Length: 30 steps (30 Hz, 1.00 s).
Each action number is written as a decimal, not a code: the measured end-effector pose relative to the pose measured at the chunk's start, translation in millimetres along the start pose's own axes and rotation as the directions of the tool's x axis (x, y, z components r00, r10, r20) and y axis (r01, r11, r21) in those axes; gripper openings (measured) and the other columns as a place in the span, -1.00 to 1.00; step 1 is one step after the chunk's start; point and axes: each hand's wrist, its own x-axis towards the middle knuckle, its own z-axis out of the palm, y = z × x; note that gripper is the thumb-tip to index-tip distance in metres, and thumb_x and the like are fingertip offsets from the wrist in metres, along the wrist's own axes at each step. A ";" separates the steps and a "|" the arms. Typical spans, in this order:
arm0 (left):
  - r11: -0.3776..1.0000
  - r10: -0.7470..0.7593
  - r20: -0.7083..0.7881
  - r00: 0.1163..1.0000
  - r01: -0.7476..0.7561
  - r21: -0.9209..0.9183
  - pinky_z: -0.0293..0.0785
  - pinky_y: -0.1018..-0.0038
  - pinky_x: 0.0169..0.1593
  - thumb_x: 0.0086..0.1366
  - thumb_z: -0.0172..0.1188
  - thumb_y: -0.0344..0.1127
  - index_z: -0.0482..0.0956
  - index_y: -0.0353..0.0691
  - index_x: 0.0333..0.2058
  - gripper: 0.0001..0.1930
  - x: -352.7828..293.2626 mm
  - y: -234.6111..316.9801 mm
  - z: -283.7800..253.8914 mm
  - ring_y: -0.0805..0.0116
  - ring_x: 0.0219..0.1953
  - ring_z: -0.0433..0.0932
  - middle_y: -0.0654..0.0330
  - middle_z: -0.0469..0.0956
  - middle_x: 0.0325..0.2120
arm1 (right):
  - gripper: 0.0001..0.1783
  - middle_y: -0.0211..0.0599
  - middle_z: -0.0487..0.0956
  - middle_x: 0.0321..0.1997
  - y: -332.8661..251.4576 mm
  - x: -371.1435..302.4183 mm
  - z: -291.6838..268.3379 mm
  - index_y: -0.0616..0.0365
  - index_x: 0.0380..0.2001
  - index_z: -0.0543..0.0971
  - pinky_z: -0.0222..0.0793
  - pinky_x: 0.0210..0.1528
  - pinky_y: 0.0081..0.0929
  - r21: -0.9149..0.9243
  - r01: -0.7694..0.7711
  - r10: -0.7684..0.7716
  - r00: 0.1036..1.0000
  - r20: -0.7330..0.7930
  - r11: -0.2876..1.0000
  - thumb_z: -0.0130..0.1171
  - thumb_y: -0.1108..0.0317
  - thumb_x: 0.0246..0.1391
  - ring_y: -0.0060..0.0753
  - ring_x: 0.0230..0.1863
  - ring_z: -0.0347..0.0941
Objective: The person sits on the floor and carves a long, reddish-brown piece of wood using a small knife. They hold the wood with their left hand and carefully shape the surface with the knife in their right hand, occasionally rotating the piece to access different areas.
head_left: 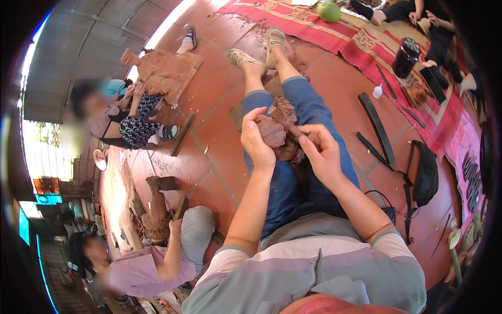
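Both forearms come up from the bottom edge, left hand (256,140) curled against a brown clay lump (273,131) sitting on the lap, over the blue jeans (306,104). Right hand (321,152) pinches a thin wooden stick (294,128) pressed into the clay. Black bag (426,175) lies on the red tile floor (219,136) to the right.

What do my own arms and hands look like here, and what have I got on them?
Both forearms are bare from the short sleeves down. The left hand and right hand wear no gloves, and no watch, ring or bracelet shows. The sleeves belong to a T-shirt with wide grey and pale mauve stripes and darker cuff bands.
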 end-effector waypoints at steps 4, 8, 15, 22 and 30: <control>0.999 -0.009 -0.026 1.000 0.008 -0.042 0.34 0.52 -0.18 0.38 -0.33 -0.10 0.38 -0.34 -0.11 -0.57 -5.2 0.4 -2.1 0.43 -0.36 0.43 0.15 0.48 -0.44 | -0.92 -0.57 0.44 -0.54 4.9 18.0 8.3 0.24 -0.40 0.48 0.14 -0.50 -0.82 0.099 -0.068 0.060 0.994 0.087 0.993 0.14 0.47 0.11 -0.85 -0.53 0.24; 0.998 0.026 -0.029 0.999 -0.028 -0.053 0.34 0.52 -0.18 0.39 -0.38 -0.11 0.45 -0.37 -0.24 -0.53 -4.7 -0.5 -3.5 0.42 -0.36 0.43 0.13 0.49 -0.44 | -0.94 -0.52 0.48 -0.52 12.6 -1.2 -24.8 0.25 -0.39 0.57 0.17 -0.46 -0.83 0.144 -0.123 0.114 0.991 0.073 0.982 0.22 0.51 0.02 -0.83 -0.50 0.29; 0.986 -0.084 -0.020 0.996 0.080 -0.149 0.34 0.47 -0.24 0.39 -0.37 -0.21 0.50 -0.39 -0.47 -0.51 -8.6 -3.3 0.8 0.35 -0.41 0.44 0.11 0.51 -0.48 | -0.89 -0.52 0.51 -0.51 7.2 25.1 -0.3 0.31 -0.40 0.59 0.18 -0.46 -0.79 0.016 -0.101 0.100 0.993 0.057 0.995 0.27 0.50 -0.03 -0.82 -0.49 0.29; 0.979 -0.150 -0.074 0.986 0.137 -0.151 0.32 0.49 -0.26 0.39 -0.36 -0.22 0.47 -0.39 -0.48 -0.53 -9.1 -13.9 -0.8 0.39 -0.42 0.40 0.14 0.47 -0.50 | -0.94 -0.60 0.45 -0.58 -5.8 6.8 -6.4 0.31 -0.48 0.58 0.11 -0.52 -0.79 -0.051 -0.056 0.055 0.998 -0.029 0.997 0.26 0.53 -0.03 -0.85 -0.54 0.22; 0.967 -0.193 -0.056 0.980 0.180 -0.178 0.33 0.56 -0.31 0.40 -0.39 -0.13 0.45 -0.32 -0.53 -0.49 -10.5 -2.5 -3.4 0.49 -0.48 0.41 0.21 0.48 -0.57 | -0.91 -0.63 0.39 -0.67 4.5 -1.3 -6.0 0.30 -0.47 0.58 0.04 -0.60 -0.77 0.060 -0.068 0.070 0.997 -0.035 0.996 0.22 0.48 0.02 -0.85 -0.63 0.16</control>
